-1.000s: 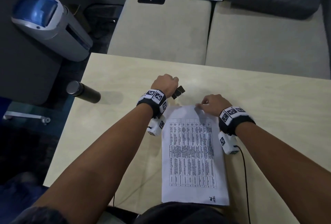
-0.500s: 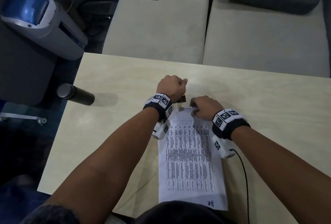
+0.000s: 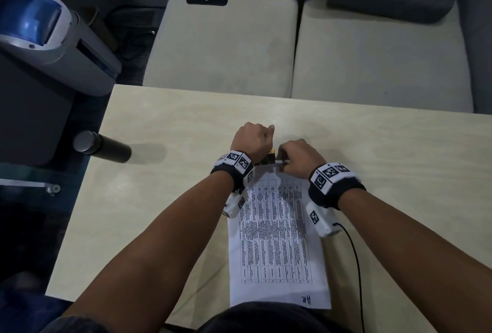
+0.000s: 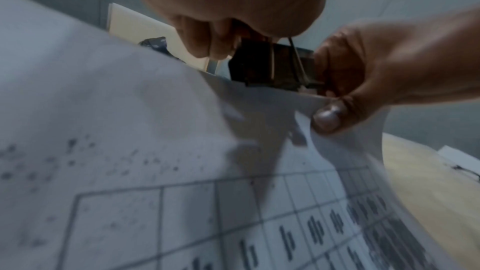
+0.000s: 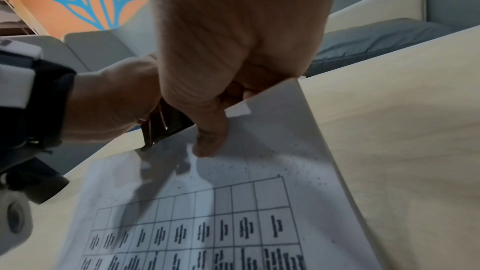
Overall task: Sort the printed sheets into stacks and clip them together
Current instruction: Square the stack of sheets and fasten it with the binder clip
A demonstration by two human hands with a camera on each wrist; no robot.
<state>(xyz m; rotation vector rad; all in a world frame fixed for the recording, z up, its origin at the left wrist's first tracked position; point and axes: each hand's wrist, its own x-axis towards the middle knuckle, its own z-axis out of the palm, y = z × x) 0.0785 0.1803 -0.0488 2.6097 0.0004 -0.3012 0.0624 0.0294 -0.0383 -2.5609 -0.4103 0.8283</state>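
A stack of printed sheets [image 3: 277,239] with a table of text lies lengthwise on the pale table [image 3: 159,173] in front of me. My left hand [image 3: 254,139] grips a black binder clip [image 3: 269,158] by its wire levers, right at the far edge of the sheets. In the left wrist view the clip [image 4: 270,65] has its mouth at the lifted paper edge [image 4: 259,93]. My right hand [image 3: 291,158] pinches that same edge next to the clip, thumb on top [image 5: 210,141]. Whether the clip bites the paper is hidden by the fingers.
A dark cylindrical bottle [image 3: 103,147] lies near the table's left edge. A grey and blue machine [image 3: 53,39] stands to the left off the table. Beige sofa cushions [image 3: 226,47] lie beyond the far edge. A black cable [image 3: 356,266] runs from my right wrist.
My left hand has brought the clip from beyond the sheets back to their far edge. My right hand has slid left along that edge and lifted it toward the clip.
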